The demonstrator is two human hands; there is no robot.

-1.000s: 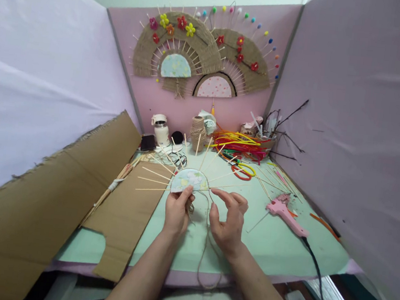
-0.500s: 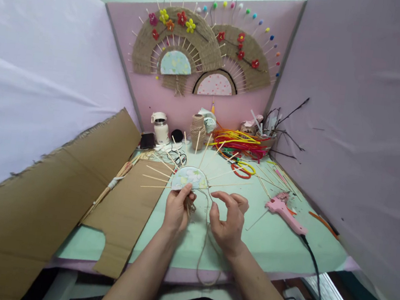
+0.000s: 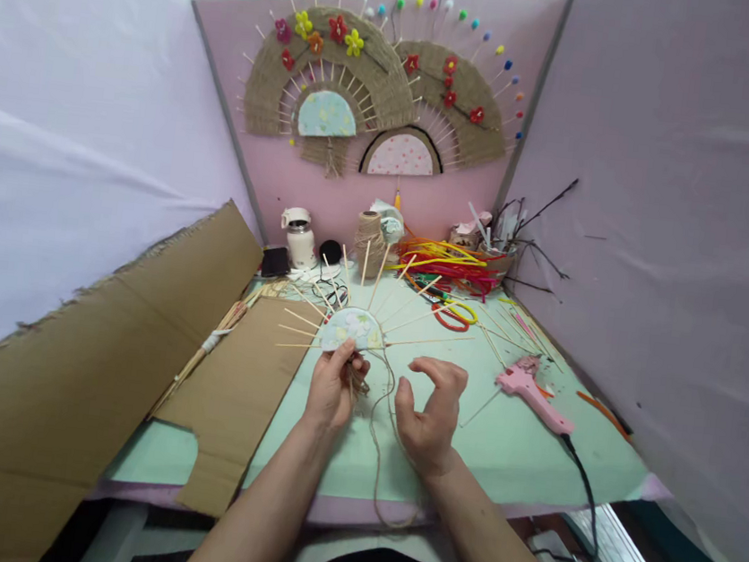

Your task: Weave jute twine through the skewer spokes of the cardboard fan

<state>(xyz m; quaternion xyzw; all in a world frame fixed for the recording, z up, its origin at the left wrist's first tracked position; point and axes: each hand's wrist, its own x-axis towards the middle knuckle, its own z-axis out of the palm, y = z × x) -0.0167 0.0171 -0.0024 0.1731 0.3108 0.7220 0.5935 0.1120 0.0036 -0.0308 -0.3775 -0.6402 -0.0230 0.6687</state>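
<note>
My left hand [image 3: 331,392] grips the lower edge of a small fan frame [image 3: 356,322], thumb in front, other fingers curled behind. The frame is a half-circle covered in pale floral cloth, with several thin wooden sticks [image 3: 402,325] radiating from it. A bundle of jute twine hangs by my left fingers. From the frame's right corner a strand of twine [image 3: 378,448] runs down and loops over the table's front edge. To the right of it, my right hand [image 3: 431,414] is raised with thumb and curved index finger apart and nothing between them.
A pink glue gun [image 3: 533,397] with a black cord lies at the right. Scissors [image 3: 455,315], pipe cleaners [image 3: 444,260] and a twine spool [image 3: 368,244] are farther back. Cardboard [image 3: 242,374] covers the left side. Two finished fans [image 3: 396,94] hang on the back panel.
My right thumb and index finger have spread farther apart, and the twine strand now hangs slack to their left. The fan frame has shifted and turned slightly.
</note>
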